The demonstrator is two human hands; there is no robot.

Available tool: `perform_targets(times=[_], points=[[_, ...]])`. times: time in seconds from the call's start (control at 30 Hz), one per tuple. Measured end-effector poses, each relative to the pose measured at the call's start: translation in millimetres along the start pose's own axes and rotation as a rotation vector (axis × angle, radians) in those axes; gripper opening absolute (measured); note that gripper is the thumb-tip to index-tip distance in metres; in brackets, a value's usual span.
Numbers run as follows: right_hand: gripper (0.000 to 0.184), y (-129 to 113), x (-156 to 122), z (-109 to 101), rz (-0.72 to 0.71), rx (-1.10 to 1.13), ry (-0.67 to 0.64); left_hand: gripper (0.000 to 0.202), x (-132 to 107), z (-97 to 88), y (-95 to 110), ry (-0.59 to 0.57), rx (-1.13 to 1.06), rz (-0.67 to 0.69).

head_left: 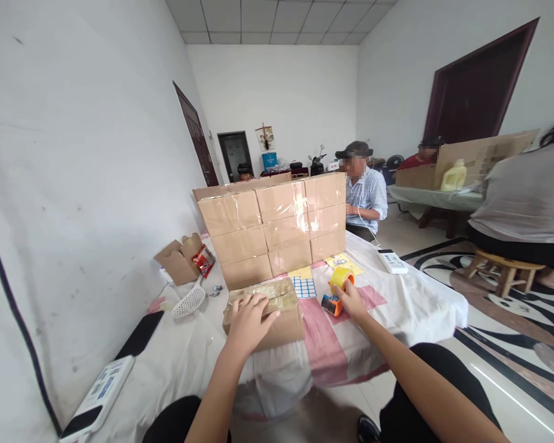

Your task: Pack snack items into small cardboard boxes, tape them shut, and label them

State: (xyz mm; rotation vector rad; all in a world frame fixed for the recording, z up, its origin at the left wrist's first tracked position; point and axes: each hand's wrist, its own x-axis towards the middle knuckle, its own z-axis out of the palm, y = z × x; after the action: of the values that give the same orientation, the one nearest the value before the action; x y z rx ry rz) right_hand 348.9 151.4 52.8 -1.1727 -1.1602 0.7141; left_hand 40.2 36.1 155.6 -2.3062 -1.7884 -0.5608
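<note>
A taped cardboard box point(281, 329) lies at the near edge of the cloth-covered table. My left hand point(250, 321) rests on its top with fingers spread. To the right, my right hand point(349, 299) grips a tape dispenser point(333, 304), orange and blue with a yellow roll of tape point(341, 280) on it. The dispenser is at table height; whether it touches the cloth I cannot tell. Just behind the box stands a wall of stacked cardboard boxes point(284, 231), with shiny tape across its faces. A sheet of blue-edged labels point(303, 287) lies between the box and the dispenser.
On the left are an opened carton point(178, 263), a red snack packet point(204, 261), a white slotted ladle point(189, 301) and a white power bank point(99, 394). Another white power bank point(392, 261) lies at right. A person point(367, 191) sits behind the stack; others sit farther right.
</note>
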Motion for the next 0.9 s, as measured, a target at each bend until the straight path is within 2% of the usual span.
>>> perform_targets(times=[0.17,0.27,0.33,0.37,0.43,0.5,0.57,0.73,0.83,0.9], points=[[0.047,-33,-25,12,-0.02,0.21,-0.088,0.038,-4,2.3,-5,-0.022,-0.032,0.019],[0.043,-54,-48,17,-0.067,0.25,-0.12,0.047,-6,7.3,-3,0.08,-0.061,0.04],[0.04,-64,-62,22,-0.1,0.256,-0.139,0.049,-8,14.0,8,0.182,-0.137,0.074],[0.04,-68,-68,24,-0.113,0.274,-0.16,0.047,-10,18.0,18,0.194,-0.215,0.082],[0.041,-74,-80,26,-0.142,0.332,-0.209,0.045,-15,27.0,40,0.097,-0.44,0.049],[0.045,-80,-89,26,-0.178,0.372,-0.234,0.048,-19,37.0,63,-0.065,-0.667,-0.039],[0.051,-86,-96,22,-0.206,0.356,-0.225,0.05,-20,47.8,78,-0.175,-0.834,-0.126],[0.057,-91,-101,9,-0.287,0.183,-0.157,0.053,-13,65.7,87,-0.247,-1.045,-0.174],[0.061,-89,-100,4,-0.294,0.128,-0.143,0.05,-10,62.2,95,-0.278,-1.118,-0.225],[0.062,-87,-98,1,-0.247,0.145,-0.196,0.048,-9,57.5,104,-0.306,-1.151,-0.258]])
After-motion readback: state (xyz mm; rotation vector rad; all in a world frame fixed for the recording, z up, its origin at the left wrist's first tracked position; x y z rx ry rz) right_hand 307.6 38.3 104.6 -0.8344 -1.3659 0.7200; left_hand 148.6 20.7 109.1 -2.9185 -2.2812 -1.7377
